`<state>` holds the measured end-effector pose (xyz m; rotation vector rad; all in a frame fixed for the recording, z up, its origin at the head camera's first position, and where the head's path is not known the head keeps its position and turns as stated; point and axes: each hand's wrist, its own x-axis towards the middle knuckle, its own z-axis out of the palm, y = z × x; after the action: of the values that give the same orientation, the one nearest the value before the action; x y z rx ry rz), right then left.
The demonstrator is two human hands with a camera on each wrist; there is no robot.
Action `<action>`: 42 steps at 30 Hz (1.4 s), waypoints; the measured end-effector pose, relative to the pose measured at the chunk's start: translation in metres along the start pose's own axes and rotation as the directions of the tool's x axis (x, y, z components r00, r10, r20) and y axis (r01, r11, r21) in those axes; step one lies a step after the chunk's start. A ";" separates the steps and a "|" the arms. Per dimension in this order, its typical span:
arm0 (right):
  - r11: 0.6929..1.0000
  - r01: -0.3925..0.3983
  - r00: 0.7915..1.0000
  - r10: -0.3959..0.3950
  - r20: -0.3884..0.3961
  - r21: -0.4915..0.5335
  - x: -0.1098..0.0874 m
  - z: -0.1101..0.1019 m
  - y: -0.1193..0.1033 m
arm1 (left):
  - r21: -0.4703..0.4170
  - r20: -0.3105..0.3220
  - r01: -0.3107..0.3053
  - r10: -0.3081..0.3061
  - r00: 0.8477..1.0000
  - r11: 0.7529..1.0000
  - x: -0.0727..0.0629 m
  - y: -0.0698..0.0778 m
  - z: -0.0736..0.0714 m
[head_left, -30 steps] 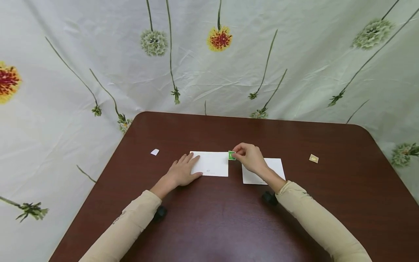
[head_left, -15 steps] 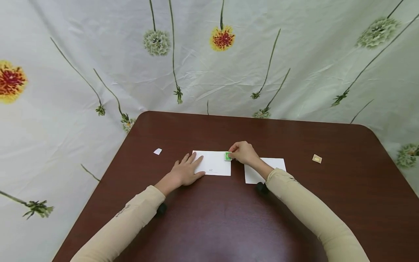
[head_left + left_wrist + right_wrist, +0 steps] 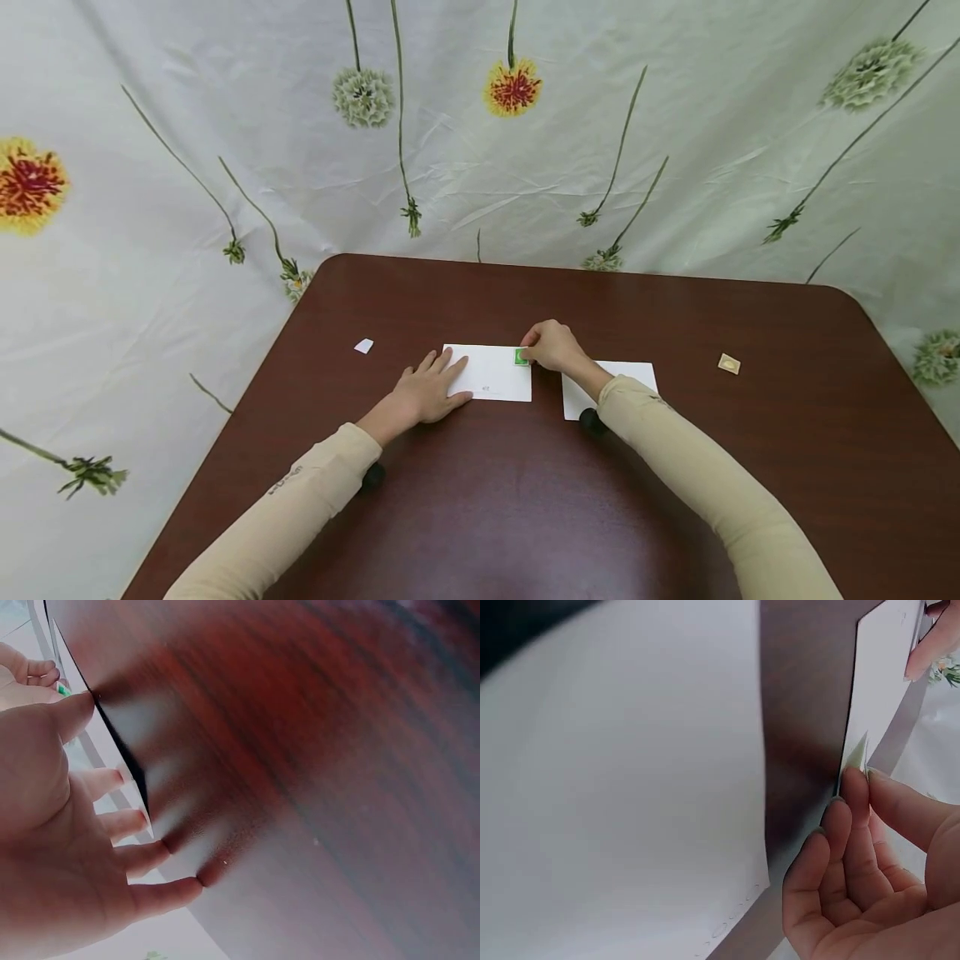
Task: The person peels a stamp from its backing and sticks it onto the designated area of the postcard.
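Note:
A white envelope (image 3: pixel 493 377) lies flat near the middle of the table. My left hand (image 3: pixel 425 393) rests spread on its left end, and the left wrist view shows the outer fingertips touching the wood past the edge. At the envelope's upper right corner, my right hand (image 3: pixel 555 346) pinches a small green stamp (image 3: pixel 520 357) with a white border. In the right wrist view the stamp (image 3: pixel 859 754) is tilted between thumb and forefinger, close over the paper; whether it touches is hard to tell. A second white envelope (image 3: pixel 633 373) lies partly under the right forearm.
To the right lies a beige stamp (image 3: pixel 729 363) on the dark brown table (image 3: pixel 480 500). A small white scrap (image 3: pixel 363 346) is at the left. Behind the table hangs a pale cloth (image 3: pixel 450 150) printed with flowers.
My right hand has moved left with the green stamp, from beside the envelope's right edge to over its upper right corner. The left hand has stayed in place.

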<state>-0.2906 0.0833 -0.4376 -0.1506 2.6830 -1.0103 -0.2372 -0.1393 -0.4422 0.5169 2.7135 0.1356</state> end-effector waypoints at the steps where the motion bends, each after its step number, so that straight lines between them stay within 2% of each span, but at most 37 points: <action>1: 1.000 -0.003 1.000 0.003 0.001 -0.007 0.001 0.000 -0.001 | 0.001 -0.001 -0.001 0.001 1.000 1.000 0.000 0.000 0.000; 10: 0.996 -0.042 0.999 0.043 0.017 -0.076 0.003 0.001 -0.005 | 0.001 -0.007 -0.003 0.003 1.000 1.000 -0.001 0.000 0.002; 19: 0.990 -0.080 0.997 0.080 -0.006 -0.113 0.004 0.002 -0.010 | 0.009 -0.011 -0.002 0.002 1.000 1.000 0.000 0.000 0.003; 33: 0.975 -0.096 0.995 0.096 -0.013 -0.202 0.001 0.004 -0.017 | 0.015 -0.001 0.003 -0.003 1.000 1.000 0.000 -0.001 0.002; 42: 0.967 -0.081 0.997 0.077 -0.024 -0.240 -0.001 0.006 -0.019 | 0.021 0.000 0.004 -0.004 1.000 1.000 -0.001 -0.002 0.002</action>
<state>-0.2880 0.0655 -0.4293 -0.0825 2.7922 -0.6624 -0.2366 -0.1410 -0.4441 0.5176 2.7185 0.1068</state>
